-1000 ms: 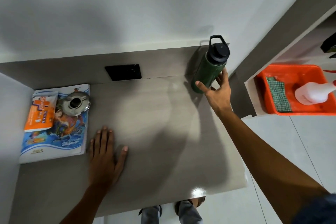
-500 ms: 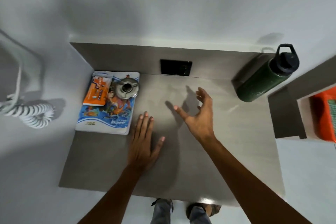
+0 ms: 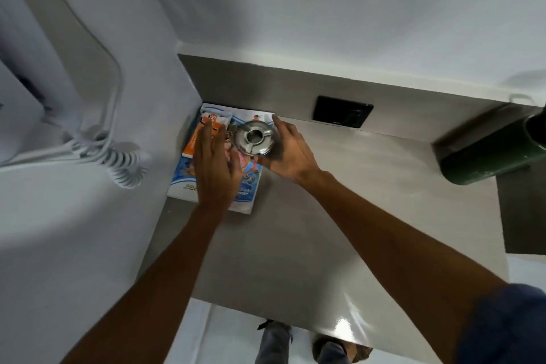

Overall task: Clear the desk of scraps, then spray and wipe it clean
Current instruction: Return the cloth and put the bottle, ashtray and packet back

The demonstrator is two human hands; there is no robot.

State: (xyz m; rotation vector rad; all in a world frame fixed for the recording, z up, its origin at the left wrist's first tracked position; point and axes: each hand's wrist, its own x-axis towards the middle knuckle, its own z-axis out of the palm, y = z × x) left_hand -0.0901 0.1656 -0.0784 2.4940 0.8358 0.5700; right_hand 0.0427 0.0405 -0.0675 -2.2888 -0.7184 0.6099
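The grey desk (image 3: 325, 216) fills the middle of the view. In its far left corner lies a colourful book (image 3: 246, 196) with an orange packet (image 3: 191, 145) and a round steel dish (image 3: 254, 137) on top. My right hand (image 3: 291, 154) curls around the right side of the dish, index finger at its far edge and thumb at its near edge. My left hand (image 3: 214, 174) lies flat over the book, its fingertips reaching onto the orange packet; it holds nothing.
A dark green bottle (image 3: 487, 156) stands at the desk's far right, partly cut off by the frame. A black socket plate (image 3: 342, 115) sits in the back panel. A coiled white cable (image 3: 118, 162) hangs on the left wall.
My right hand left the green bottle, crossed the desk leftwards and closed around the steel dish. My left hand moved from the bare desk onto the book. The view swung left.
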